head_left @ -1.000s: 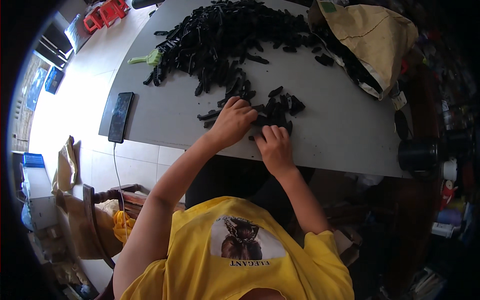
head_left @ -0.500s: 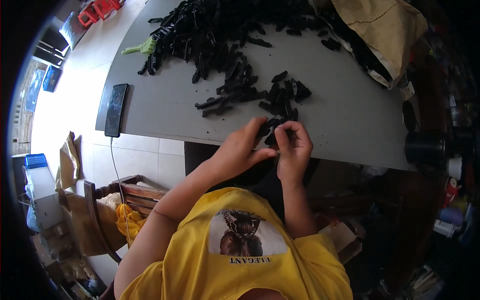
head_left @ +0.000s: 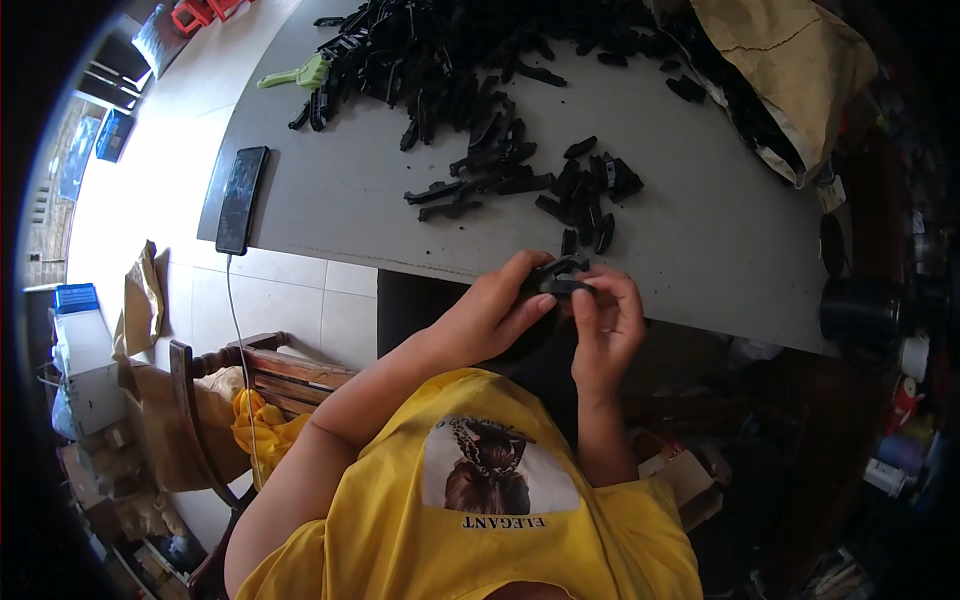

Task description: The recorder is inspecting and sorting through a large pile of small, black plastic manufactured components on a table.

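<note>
At the near edge of the table, my left hand (head_left: 505, 300) grips a small black plastic part (head_left: 562, 272) between thumb and fingers. Bent fingers of my right hand (head_left: 608, 318) pinch the right end of that part, so both hands meet on it. Its exact kind does not show, and the fingers cover some of it. Just beyond my hands lies a small cluster of similar black parts (head_left: 580, 195). A larger heap of them (head_left: 430, 50) spreads over the far side of the table.
On the grey table (head_left: 340, 200) a phone (head_left: 241, 200) with a white cable lies at the left edge. A green brush-like tool (head_left: 298, 75) rests by the heap. To the far right stands a brown paper bag (head_left: 790, 70). A wooden chair (head_left: 300, 372) is at lower left.
The held part has turned and shows more between my hands, which sit slightly lower and farther right. The whole view has shifted a little, with the table scene moving right and up.
</note>
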`<state>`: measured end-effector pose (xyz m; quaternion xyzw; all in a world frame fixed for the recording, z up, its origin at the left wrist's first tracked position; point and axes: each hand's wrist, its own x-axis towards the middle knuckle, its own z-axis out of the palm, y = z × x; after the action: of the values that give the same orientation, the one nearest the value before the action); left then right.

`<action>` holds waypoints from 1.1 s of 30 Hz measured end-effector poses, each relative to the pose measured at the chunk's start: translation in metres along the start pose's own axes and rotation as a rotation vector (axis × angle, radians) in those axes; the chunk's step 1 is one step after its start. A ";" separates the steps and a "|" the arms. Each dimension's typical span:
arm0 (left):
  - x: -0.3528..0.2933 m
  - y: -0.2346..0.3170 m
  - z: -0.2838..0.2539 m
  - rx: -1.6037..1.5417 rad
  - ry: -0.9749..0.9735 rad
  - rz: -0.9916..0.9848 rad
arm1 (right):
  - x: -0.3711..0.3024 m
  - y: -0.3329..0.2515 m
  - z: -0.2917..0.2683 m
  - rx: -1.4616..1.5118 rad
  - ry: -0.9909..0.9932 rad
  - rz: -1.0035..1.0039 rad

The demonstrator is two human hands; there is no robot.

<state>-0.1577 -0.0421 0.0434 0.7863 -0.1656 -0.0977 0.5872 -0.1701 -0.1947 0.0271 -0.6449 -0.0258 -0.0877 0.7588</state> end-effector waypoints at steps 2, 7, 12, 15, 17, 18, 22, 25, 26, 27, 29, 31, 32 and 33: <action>-0.002 0.000 -0.001 -0.179 -0.038 -0.148 | -0.003 0.000 0.003 0.120 0.089 -0.024; -0.006 -0.010 0.014 -0.368 0.005 -0.170 | -0.012 0.007 0.003 -0.153 0.051 -0.109; -0.007 -0.008 0.015 -0.637 0.028 -0.298 | -0.011 -0.001 0.016 -0.617 -0.079 -0.331; -0.011 -0.015 0.015 -0.615 0.032 -0.214 | -0.011 -0.002 0.012 -0.555 -0.142 -0.261; -0.007 -0.022 0.016 -0.235 0.119 0.014 | -0.018 0.003 0.007 -0.365 -0.183 -0.048; -0.009 -0.021 0.016 -0.237 0.116 0.012 | -0.019 0.004 0.006 -0.366 -0.181 -0.045; -0.011 -0.010 0.012 -0.507 0.036 -0.246 | -0.016 0.004 -0.001 0.016 -0.105 0.030; -0.011 -0.002 0.008 -0.013 -0.046 -0.021 | -0.015 -0.001 -0.002 -0.041 -0.021 0.031; -0.012 -0.002 0.008 -0.013 -0.045 -0.023 | -0.015 -0.002 -0.003 -0.040 -0.021 0.033; -0.014 -0.003 0.007 0.020 -0.049 -0.019 | -0.015 -0.003 -0.004 -0.125 -0.056 0.003; -0.014 -0.004 0.006 0.052 -0.052 -0.014 | -0.018 -0.002 -0.009 -0.209 -0.092 -0.027; -0.014 -0.005 0.004 0.077 -0.160 -0.015 | -0.020 0.002 -0.012 -0.336 -0.118 -0.108; -0.014 -0.004 0.004 0.078 -0.159 -0.017 | -0.020 0.001 -0.008 -0.335 -0.119 -0.106; -0.014 -0.004 0.004 0.045 -0.178 -0.034 | -0.018 0.000 0.001 -0.157 -0.022 -0.069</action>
<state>-0.1719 -0.0393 0.0378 0.7901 -0.2057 -0.1734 0.5508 -0.1875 -0.1922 0.0242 -0.7019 -0.0496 -0.1085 0.7022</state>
